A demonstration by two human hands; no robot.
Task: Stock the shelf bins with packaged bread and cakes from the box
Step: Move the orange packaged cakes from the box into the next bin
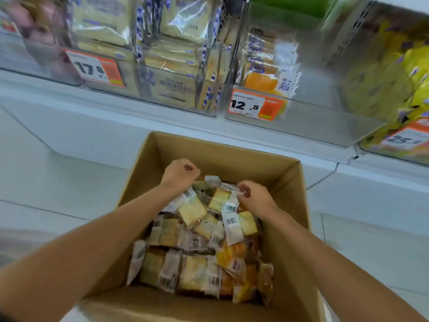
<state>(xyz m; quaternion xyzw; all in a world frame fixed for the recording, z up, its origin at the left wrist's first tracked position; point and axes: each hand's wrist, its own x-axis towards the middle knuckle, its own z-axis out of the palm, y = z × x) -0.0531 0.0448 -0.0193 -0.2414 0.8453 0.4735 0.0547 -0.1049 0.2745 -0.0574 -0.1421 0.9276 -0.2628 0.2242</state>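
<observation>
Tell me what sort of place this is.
Most likely a grocery shop aisle: clear shelf bins hold packaged bread, orange price tags hang on their fronts, and a cardboard box of packaged cakes sits open below.

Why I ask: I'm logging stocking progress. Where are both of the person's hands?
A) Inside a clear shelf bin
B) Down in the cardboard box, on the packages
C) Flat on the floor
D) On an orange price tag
B: the left hand and right hand are inside the cardboard box, each gripping wrappers of the packaged cakes.
</observation>
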